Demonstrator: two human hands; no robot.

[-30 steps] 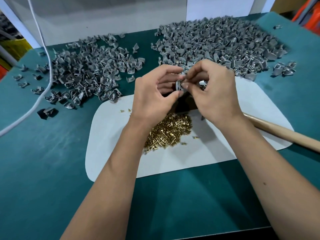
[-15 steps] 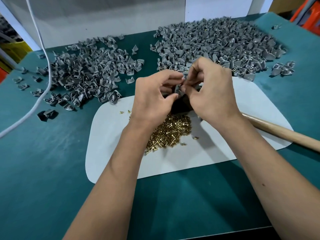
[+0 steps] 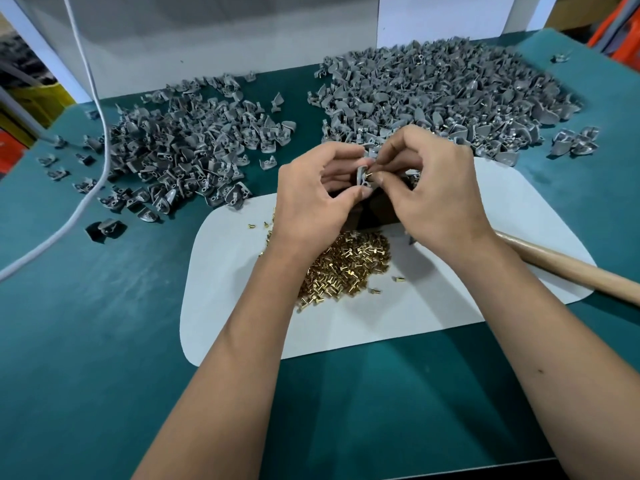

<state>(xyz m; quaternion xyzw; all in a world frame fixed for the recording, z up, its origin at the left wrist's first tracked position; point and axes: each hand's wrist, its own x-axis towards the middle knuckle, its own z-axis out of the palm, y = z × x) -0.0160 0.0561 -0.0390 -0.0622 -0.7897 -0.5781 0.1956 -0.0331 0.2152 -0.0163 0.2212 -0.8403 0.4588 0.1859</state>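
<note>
left hand point(image 3: 318, 199): fingers curled, thumb and fingertips pinch the grey part point(image 3: 362, 174). The part stands roughly on edge, held above the far edge of the white mat point(image 3: 381, 327).
right hand point(image 3: 433, 192): fingers curled, thumb and index pinch a brass pin point(image 3: 368, 174). The pin tip is right at the face of the grey part.
hands vs part: the part sits between the two sets of fingertips, left hand to its left and below, right hand to its right. Fingertips of both hands nearly meet around it. Can't tell how far the pin is seated.
brass pin pile point(image 3: 346, 268): on the mat, directly near-side of the hands and partly under the left wrist. A few stray pins lie on the mat around it, to the right and at far left.
dark block point(image 3: 374, 216): on the mat under the hands, mostly hidden.
left grey pile point(image 3: 180, 154): loose parts on the desk point(image 3: 104, 341), far left of the hands, with singles scattered further left.
right grey pile point(image 3: 433, 95): bigger heap, far side, just beyond the right hand. A small cluster lies apart at far right.
wooden handle point(image 3: 571, 271): lies across the mat's right edge, running under the right forearm.
white cable point(image 3: 86, 98): hangs down and trails over the left end of the desk.
</note>
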